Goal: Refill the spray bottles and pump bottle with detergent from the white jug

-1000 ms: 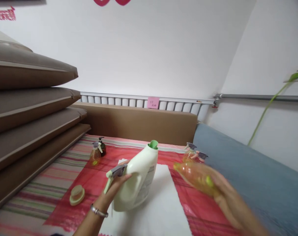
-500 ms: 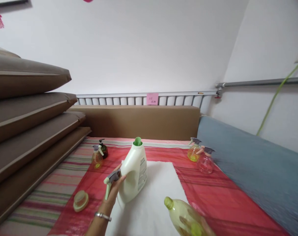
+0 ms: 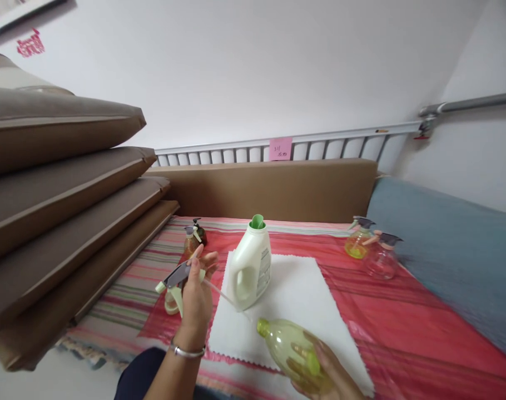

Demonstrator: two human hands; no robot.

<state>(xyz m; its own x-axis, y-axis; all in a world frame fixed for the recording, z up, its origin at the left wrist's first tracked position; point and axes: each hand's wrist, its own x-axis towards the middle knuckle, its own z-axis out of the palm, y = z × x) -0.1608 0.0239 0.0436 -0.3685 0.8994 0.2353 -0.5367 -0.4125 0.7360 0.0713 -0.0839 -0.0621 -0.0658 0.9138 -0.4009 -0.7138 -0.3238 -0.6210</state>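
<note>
My left hand (image 3: 198,297) has a grey and pale green trigger spray head (image 3: 178,275) against its thumb, with some fingers spread. A thin clear tube (image 3: 222,291) runs from the spray head down to the right. My right hand (image 3: 330,364) is wrapped around a see-through yellow-green bottle (image 3: 282,340), tilted with its uncapped neck toward the left. Behind both hands a white detergent jug (image 3: 255,258) stands upright on a white cloth (image 3: 301,278), its green spout showing at the top.
At the back left are an amber spray bottle (image 3: 190,244) and a dark pump bottle (image 3: 201,232). A yellow spray bottle (image 3: 356,244) and a pink one (image 3: 382,262) stand at right. A round lid-like thing (image 3: 170,304) is partly behind my left hand. Brown cushions (image 3: 61,191) are stacked at left.
My left hand has come away from the jug, which now stands upright on the cloth. The spray head's tube now shows. My right hand and the bottle are further into view.
</note>
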